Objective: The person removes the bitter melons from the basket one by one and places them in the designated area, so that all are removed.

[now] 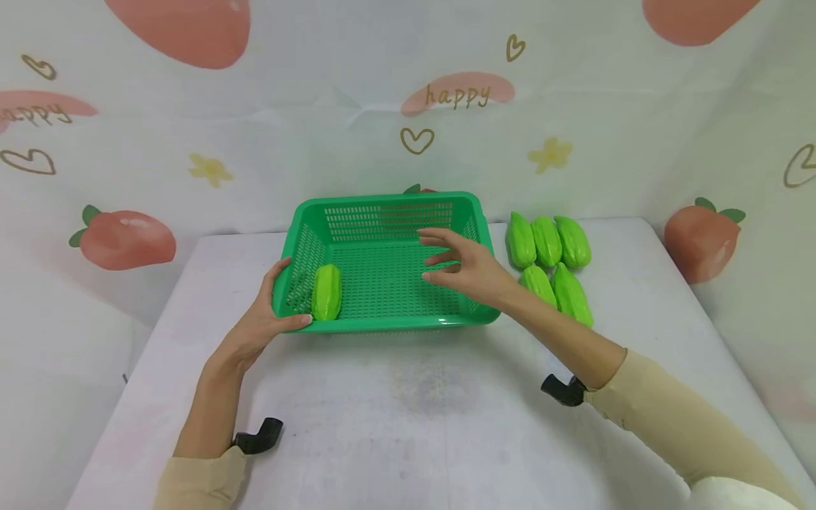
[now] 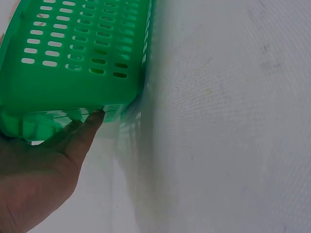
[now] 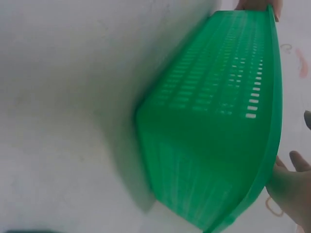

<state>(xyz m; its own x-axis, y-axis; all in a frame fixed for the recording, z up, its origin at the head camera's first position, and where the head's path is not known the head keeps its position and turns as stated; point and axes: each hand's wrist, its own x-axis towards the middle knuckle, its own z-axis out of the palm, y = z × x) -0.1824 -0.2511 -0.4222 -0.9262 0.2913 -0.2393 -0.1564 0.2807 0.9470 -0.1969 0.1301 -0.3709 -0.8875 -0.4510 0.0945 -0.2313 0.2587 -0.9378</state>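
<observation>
A green plastic basket point(image 1: 389, 326) with slotted walls stands on the table. My left hand point(image 1: 261, 319) holds its front left corner in the head view, the thumb along the front rim and the fingers at the left side wall. In the left wrist view those fingers point(image 2: 87, 133) press against the basket's outside. Inside, near that corner, lies one bright green, ridged star fruit point(image 1: 327, 292). My right hand point(image 1: 468, 269) hovers over the basket's right part with fingers spread and nothing between them; the right wrist view shows it beyond the rim point(image 3: 278, 97).
Right of the basket lie several more green star fruit point(image 1: 548, 242) in two rows, partly behind the right forearm. A white cloth point(image 1: 357, 142) printed with strawberries hangs behind the table point(image 1: 408, 425). Black wrist-mounted pieces point(image 1: 260, 435) stick out beside both forearms.
</observation>
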